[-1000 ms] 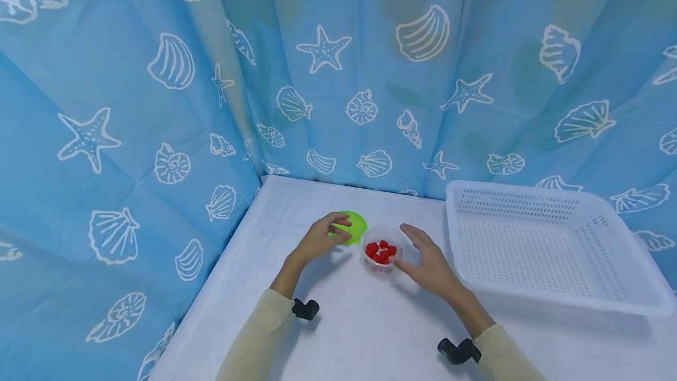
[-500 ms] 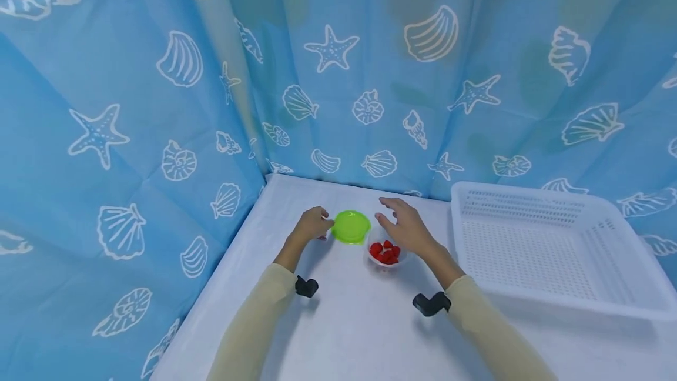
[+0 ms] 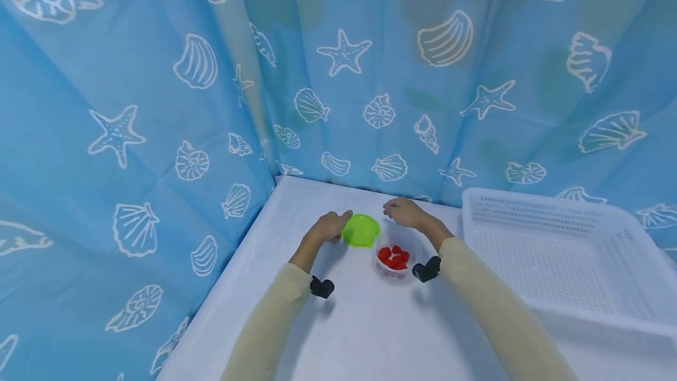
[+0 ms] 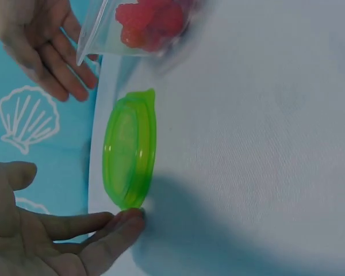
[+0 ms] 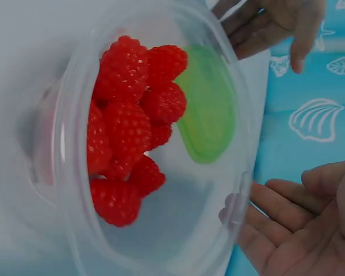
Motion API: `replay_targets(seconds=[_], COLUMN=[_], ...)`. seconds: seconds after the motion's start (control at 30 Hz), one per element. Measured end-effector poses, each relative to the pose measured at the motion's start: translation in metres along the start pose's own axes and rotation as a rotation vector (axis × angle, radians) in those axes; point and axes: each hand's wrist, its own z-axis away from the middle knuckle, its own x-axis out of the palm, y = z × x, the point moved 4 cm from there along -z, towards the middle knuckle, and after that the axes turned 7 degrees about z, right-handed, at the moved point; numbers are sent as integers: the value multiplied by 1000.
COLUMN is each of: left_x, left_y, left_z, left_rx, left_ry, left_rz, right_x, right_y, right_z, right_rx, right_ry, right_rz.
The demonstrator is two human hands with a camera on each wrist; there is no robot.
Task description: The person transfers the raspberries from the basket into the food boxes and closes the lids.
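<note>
A green plastic lid (image 3: 361, 230) lies on the white table, left of a clear plastic bowl (image 5: 63, 132) that holds several red raspberries (image 5: 126, 123). My left hand (image 3: 329, 226) is at the lid's left side. In the left wrist view its extended fingertips (image 4: 129, 217) touch or nearly touch the lid's near end, while the thumb stands apart. Behind the bowl, my right hand (image 3: 406, 213) reaches across, palm facing the lid. Its fingers look extended and loose in both wrist views, with nothing held; whether they touch the bowl's rim I cannot tell.
A large white perforated plastic basket (image 3: 539, 263) stands at the right of the table (image 3: 359, 334). A blue curtain with white shell prints (image 3: 391, 128) hangs along the back and left edges. Black wrist cameras sit on both forearms.
My left hand has drawn back from over the lid to its left edge. My right hand has moved from the bowl's right side to behind it. The head view has turned slightly left.
</note>
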Motion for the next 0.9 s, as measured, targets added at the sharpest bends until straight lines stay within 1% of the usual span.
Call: replay_targets(seconds=[0.07, 0.13, 0.23, 0.3, 0.4, 0.47, 0.53, 0.6, 0.7, 0.77, 0.83, 0.9], left_x=[4, 7, 12, 16, 22, 27, 29, 31, 32, 33, 34, 37], left_y=[4, 8, 13, 17, 22, 24, 23, 20, 17, 19, 23, 27], left_z=[-1, -2, -5, -7, -9, -10, -10, -10, -11, -12, -14, -16], left_rx=[12, 38, 76, 102, 143, 166, 166, 152, 136, 148, 167, 183], left_ry=[-7, -4, -1, -1, -20, -35, -34, -15, -2, -10, -26, -42], left_rz=[-7, -13, -21, -10, 20, 29, 11, -25, -57, -55, -33, -4], right_x=[4, 7, 9, 9, 8, 8, 8, 9, 9, 8, 6, 4], right_y=[6, 11, 16, 19, 22, 25, 28, 31, 34, 35, 36, 38], right_z=[-3, -4, -4, -3, -1, 0, 1, 3, 4, 5, 4, 4], right_rx=[34, 60, 93, 113, 124, 137, 155, 171, 194, 200, 209, 217], right_ry=[-26, -34, -25, -14, -4, 1, 4, 10, 34, 56, 75, 78], right_rz=[-42, -61, -76, -93, -117, -112, -91, -71, -81, -102, -116, -88])
